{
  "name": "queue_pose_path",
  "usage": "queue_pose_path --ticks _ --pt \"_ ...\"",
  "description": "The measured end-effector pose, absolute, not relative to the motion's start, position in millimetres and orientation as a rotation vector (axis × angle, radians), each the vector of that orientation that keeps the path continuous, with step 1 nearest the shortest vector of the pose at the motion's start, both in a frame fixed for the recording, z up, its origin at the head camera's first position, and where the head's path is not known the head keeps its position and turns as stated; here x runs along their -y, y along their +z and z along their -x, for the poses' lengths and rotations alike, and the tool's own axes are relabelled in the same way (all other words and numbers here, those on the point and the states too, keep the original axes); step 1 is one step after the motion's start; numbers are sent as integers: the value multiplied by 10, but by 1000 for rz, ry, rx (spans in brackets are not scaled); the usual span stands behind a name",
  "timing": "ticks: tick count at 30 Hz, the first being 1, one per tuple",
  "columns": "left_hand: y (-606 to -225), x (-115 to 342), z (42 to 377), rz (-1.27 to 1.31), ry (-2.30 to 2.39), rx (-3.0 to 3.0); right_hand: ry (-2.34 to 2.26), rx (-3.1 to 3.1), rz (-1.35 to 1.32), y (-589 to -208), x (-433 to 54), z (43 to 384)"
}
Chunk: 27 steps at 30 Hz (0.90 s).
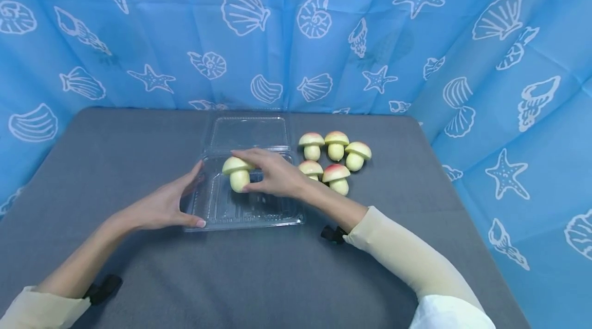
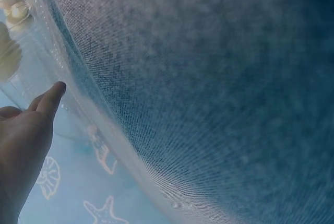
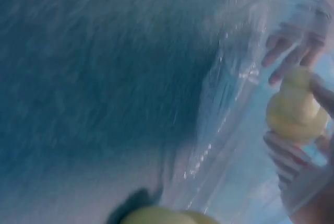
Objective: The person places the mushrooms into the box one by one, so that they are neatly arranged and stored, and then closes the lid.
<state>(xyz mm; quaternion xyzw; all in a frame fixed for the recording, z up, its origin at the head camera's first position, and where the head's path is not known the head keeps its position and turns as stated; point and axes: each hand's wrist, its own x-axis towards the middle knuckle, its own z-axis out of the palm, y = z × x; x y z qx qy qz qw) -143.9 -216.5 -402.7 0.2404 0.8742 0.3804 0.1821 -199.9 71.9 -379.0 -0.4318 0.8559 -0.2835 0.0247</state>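
Head view — right grip [image 1: 273, 175]: you're pinching a pale yellow-green mushroom-shaped bun [image 1: 237, 172] over the clear plastic clamshell box [image 1: 240, 211].
Left grip [image 1: 168, 203]: spread — thumb and fingers touching the box edge.

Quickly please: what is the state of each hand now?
Left hand: open, touching the clear container.
Right hand: holding a mushroom.

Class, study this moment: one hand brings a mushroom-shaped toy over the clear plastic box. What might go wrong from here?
1. The right hand holds the yellow mushroom-shaped toy with only a fingertip grip, so it might slip.
2. The clear plastic clamshell box looks light; the left hand only touches its edge, so it may slide.
3. The right forearm lies near the five loose mushroom toys and might knock them.
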Motion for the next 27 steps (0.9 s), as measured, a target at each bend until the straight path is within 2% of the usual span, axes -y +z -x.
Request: queue_pose_path --ticks 27 --pt "-4031 2125 1420 -668 1065 -2469 -668 -2721 1280 -4015 -435 1924"
